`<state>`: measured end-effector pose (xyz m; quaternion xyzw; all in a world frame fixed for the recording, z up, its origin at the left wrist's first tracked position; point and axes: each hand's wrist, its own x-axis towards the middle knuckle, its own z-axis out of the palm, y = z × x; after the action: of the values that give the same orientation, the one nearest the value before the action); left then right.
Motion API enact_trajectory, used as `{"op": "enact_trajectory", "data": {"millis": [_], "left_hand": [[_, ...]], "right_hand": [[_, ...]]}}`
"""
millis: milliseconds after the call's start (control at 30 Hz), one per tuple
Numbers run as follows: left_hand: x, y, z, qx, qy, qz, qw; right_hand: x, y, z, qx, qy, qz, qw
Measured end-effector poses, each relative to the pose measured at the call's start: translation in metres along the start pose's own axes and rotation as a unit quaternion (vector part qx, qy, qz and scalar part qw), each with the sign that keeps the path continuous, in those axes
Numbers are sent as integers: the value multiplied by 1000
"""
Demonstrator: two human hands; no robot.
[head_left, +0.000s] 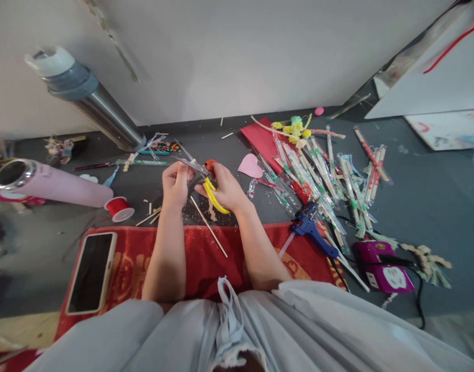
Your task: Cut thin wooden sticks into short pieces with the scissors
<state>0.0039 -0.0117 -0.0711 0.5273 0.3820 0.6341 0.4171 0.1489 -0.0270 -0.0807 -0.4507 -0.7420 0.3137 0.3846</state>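
Observation:
My right hand grips a pair of scissors with a yellow handle loop and an orange one. The blades point up and left, spread apart, close to my left hand. That hand is closed in a pinch at the blades; what sits between its fingertips is too small to make out. A thin wooden stick lies below both hands, partly across the red cloth. Short stick pieces and pale crumbs are scattered on the dark table around my hands.
At left stand a steel flask, a pink bottle and a red thread spool; a phone lies on the cloth. Rightward are a pink paper heart, several wrapped sticks, a blue glue gun and a purple power socket.

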Motion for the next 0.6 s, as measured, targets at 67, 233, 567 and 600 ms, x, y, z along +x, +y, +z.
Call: {"op": "enact_trajectory", "data": {"millis": [67,233,567,600], "left_hand": [[0,2,1,-5,3,-2,1000],[1,6,3,9,16,-6,1000],[3,6,6,34,30,-42,998],[3,6,5,38,27,-43,998]], "right_hand": [[0,1,0,3,-5,1,1000],[1,0,0,7,-11,11,1000],[1,-11,-10,-29,-47,90,994],[1,-12,-10,-32,-50,95,994]]}}
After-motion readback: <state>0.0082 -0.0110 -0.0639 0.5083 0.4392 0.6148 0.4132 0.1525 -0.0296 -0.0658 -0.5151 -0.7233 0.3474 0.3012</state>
